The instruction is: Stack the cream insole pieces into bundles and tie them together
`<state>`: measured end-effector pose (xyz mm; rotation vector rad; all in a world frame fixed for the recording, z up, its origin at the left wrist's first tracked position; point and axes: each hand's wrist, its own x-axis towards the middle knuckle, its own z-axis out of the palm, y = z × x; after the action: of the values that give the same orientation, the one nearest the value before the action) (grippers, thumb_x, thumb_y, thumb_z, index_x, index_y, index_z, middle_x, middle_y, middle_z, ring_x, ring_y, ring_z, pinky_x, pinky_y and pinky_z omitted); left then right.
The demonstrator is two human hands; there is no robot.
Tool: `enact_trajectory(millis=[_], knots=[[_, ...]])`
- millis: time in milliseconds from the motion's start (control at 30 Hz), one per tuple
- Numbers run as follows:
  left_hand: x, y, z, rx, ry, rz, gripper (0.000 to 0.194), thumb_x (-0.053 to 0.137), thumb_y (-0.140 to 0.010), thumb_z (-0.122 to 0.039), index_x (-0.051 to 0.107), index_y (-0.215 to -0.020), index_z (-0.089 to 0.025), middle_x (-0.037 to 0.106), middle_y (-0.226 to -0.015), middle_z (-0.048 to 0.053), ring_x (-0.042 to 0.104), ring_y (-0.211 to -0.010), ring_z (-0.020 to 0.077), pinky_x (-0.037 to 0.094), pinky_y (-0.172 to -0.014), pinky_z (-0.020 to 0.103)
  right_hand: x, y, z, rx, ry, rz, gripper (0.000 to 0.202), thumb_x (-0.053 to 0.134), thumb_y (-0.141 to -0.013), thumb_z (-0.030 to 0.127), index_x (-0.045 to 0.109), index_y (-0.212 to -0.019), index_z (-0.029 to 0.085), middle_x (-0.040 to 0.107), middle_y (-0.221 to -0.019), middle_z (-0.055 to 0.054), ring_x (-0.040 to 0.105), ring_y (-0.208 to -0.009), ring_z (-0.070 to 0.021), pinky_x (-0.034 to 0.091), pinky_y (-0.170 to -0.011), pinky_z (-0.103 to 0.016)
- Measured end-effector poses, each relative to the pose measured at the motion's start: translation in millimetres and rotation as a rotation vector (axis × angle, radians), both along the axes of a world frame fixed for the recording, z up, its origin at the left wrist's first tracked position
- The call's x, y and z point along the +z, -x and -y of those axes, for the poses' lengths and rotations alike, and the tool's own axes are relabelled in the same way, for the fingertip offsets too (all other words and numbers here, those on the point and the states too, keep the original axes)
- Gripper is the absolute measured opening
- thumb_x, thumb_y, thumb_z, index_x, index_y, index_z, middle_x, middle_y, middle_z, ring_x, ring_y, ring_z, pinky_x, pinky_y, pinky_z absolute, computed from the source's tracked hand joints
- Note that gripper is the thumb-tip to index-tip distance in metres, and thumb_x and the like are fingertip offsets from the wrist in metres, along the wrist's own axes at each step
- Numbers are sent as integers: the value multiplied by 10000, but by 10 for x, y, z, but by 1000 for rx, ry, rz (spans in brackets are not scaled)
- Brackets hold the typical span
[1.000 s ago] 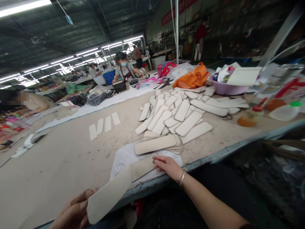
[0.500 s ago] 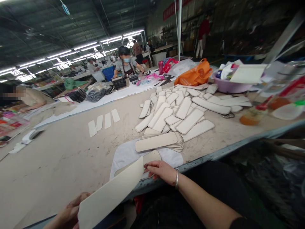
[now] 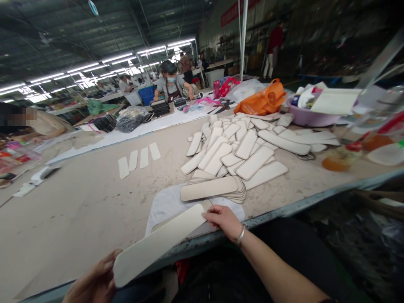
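Surroundings, worktop [image 3: 78, 202] and beyond.
Orange bag [image 3: 263, 99] near lilac basin [image 3: 311, 118] of mixed items; amber-liquid container [image 3: 336, 163] nearer the edge. Behind: masked co-worker [image 3: 170, 89] in dark apron, blue bin [image 3: 147, 95], red banner [image 3: 231, 15].

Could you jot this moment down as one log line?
left hand: grips strip's near end | right hand: pinches far end | white cloth: on table | pile of strips: beyond cloth

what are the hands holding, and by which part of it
A long pale strip: the left hand grips its near end, and the right hand pinches its far end.
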<state>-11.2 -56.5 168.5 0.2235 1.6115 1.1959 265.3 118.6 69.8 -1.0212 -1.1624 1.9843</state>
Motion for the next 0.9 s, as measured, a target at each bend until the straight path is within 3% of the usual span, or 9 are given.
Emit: enact_trajectory(millis=[133,267,333,533,900], knots=[[-257,16,-153,-101,-19,-218,313,742,-531,-415,605,-676,-173,513,-598,-7,453,-515,105,367,-456,199,17,-102,-88,-15,-275,379,235,626,-704,391,549,-603,194,488,-457,60,450,-443,-95,331,-466,-221],[-541,138,-376,-331,113,-459,446,711,-552,-569,557,-655,-163,354,-455,-70,283,-419,63,173,-424,187,-33,-103,-188,0,-540,747,220,556,-757,347,595,-600,198,567,-512,26,529,-544,-121,334,-555,-232],[-647,201,-493,-410,156,-519,491,674,-565,-623,557,-673,-159,331,-446,-79,254,-420,64,146,-439,197,-86,-85,-240,27,-623,882,210,548,-760,328,615,-606,201,607,-568,12,546,-593,-126,317,-573,-233],[-793,238,-718,-489,199,-637,504,624,-589,-654,525,-637,-163,356,-470,-69,288,-442,80,177,-444,208,-209,-62,-330,81,-656,1012,233,524,-779,342,641,-634,202,640,-615,-21,558,-624,-154,291,-576,-254],[-911,333,-767,-611,278,-841,390,533,-701,-555,562,-670,-166,507,-445,-24,455,-437,124,294,-463,224,-162,-34,-380,185,-672,1064,243,534,-769,362,662,-628,211,640,-598,-19,557,-609,-158,289,-572,-260]])
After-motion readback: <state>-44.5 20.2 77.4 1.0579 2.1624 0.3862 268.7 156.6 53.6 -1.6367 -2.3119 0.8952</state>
